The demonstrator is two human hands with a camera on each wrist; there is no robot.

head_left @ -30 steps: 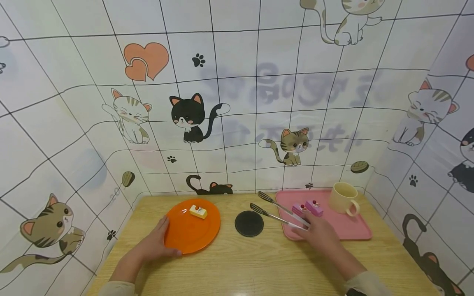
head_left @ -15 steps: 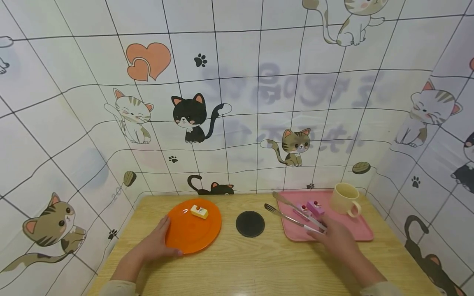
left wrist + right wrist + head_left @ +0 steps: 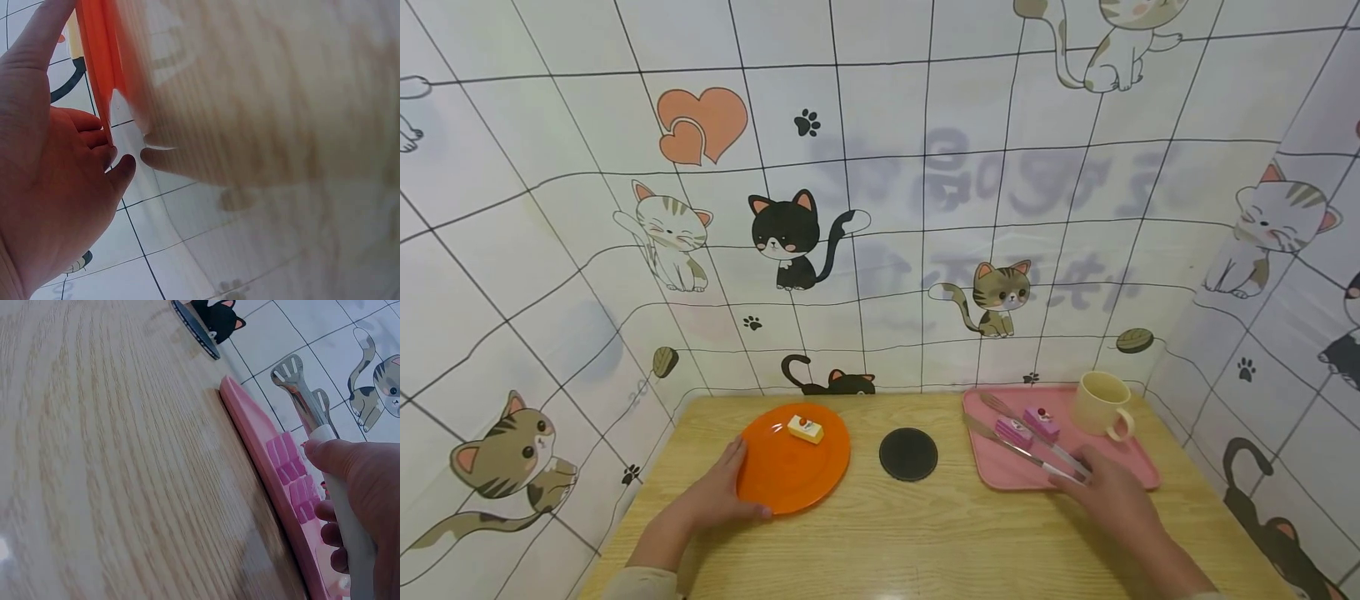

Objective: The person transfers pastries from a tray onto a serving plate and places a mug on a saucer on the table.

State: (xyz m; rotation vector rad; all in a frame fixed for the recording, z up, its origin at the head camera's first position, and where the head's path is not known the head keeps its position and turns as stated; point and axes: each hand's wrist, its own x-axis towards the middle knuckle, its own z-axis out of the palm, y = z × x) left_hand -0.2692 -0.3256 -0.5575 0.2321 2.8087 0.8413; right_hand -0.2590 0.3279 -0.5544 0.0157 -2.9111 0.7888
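My left hand (image 3: 718, 492) holds the left rim of the orange plate (image 3: 767, 479), the fingers along its side and the thumb at its near edge. A yellow toy cake slice (image 3: 806, 429) lies on that plate. Metal serving tongs (image 3: 342, 506) with white handles are gripped in my right hand (image 3: 1112, 492). Their two slotted tips stand apart above the pink tray (image 3: 1011, 475). On the tray are two pink toy cake slices: the nearer slice (image 3: 1015, 432) appears between the tong arms in the head view, the farther slice (image 3: 1042, 423) just beyond them.
A yellow mug (image 3: 1101, 404) stands at the tray's right end, handle toward the front. The round black coaster (image 3: 908, 454) lies between plate and tray. Cat-print sheeting (image 3: 880, 208) walls in the wooden table (image 3: 880, 533) at the back and sides.
My right hand has moved right with the tongs, bringing their tips from left of the tray to over it, around the nearer pink slice. The left hand stays on the plate.
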